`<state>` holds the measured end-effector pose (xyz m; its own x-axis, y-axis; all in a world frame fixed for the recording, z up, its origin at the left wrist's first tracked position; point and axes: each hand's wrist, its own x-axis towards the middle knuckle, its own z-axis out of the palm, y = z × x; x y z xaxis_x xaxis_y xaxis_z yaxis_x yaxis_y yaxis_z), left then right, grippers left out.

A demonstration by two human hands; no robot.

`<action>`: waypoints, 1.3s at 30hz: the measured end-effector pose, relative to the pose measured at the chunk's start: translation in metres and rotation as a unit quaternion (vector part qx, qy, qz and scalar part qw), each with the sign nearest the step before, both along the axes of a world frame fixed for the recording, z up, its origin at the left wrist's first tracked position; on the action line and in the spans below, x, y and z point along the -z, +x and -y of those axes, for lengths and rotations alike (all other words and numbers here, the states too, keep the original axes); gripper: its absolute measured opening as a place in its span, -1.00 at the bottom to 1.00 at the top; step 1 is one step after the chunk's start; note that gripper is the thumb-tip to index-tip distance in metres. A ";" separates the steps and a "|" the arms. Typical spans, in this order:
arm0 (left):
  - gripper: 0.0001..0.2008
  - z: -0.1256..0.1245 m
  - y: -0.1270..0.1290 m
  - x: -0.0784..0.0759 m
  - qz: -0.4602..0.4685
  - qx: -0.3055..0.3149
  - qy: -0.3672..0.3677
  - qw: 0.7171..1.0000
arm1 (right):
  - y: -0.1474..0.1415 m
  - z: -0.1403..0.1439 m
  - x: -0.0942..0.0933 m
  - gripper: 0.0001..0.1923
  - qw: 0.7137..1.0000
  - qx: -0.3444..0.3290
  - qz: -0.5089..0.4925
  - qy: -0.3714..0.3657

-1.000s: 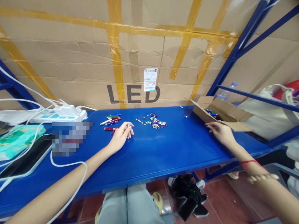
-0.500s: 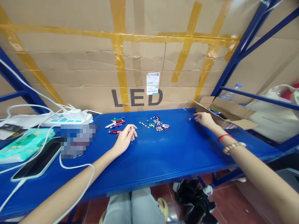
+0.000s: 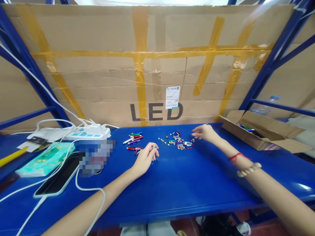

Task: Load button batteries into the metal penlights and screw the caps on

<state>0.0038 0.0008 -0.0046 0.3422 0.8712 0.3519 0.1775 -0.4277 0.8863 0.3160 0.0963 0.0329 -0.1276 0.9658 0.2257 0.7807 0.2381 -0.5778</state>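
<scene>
My left hand (image 3: 145,157) is over the blue table with its fingers curled, pinching a small silvery piece (image 3: 154,146) partly hidden by the fingers. To its left lie several metallic pen-like tubes (image 3: 134,137) and a red tube (image 3: 132,148) with a red carabiner clip beside it. My right hand (image 3: 204,132) is just right of the middle pile, its fingers loosely bent and apart, with nothing visible in them. Below its fingertips lies a small metal ring (image 3: 193,140). The pile holds several coloured carabiner clips (image 3: 188,144) and small round silvery cells (image 3: 166,142).
An open cardboard box (image 3: 246,136) with pens inside stands at the right. At the left are a white power strip (image 3: 86,132), a phone (image 3: 59,177), a green tissue pack (image 3: 46,159) and white cables. A large taped carton (image 3: 110,85) walls off the back.
My right hand has moved left from beside the cardboard box to the pile of clips. The small metal ring now lies closer to that pile. The view has tilted up and left.
</scene>
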 end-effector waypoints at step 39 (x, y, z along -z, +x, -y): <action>-0.83 0.014 -0.003 -0.009 -0.049 0.034 0.010 0.998 | -0.107 0.076 -0.011 -0.78 0.976 -0.153 0.014 0.156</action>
